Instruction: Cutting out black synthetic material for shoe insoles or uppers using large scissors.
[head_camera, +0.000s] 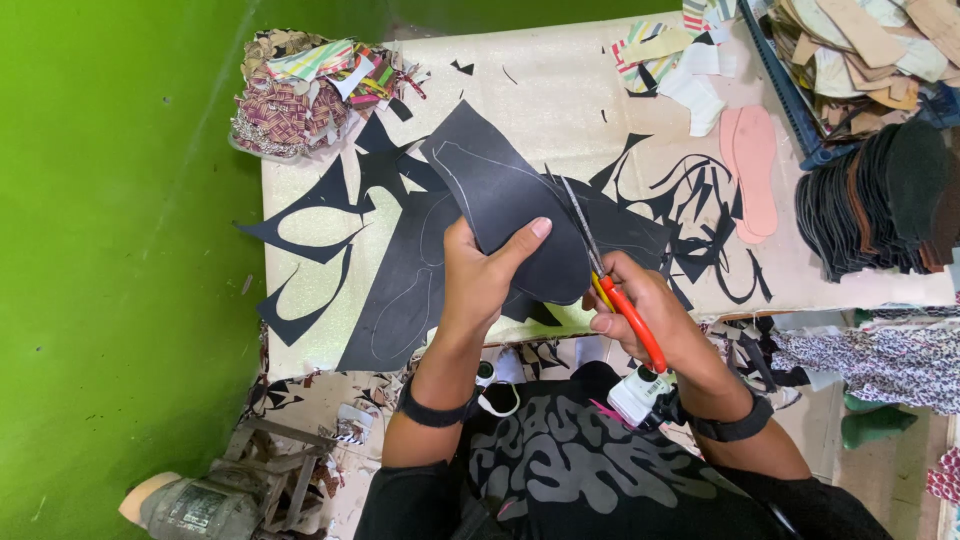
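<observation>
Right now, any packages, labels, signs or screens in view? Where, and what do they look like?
No packages, signs or screens show.
Shirt print: bottom centre, on the person's black shirt, grey blobby shapes.
Blue crate: top right, open, dark blue rim, full of tan cut pieces; no label visible.

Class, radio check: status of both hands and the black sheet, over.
Left hand grips black sheet, lifted over table. Right hand works scissors, blades at sheet's edge. Black scraps lie beneath; nothing blocks.
</observation>
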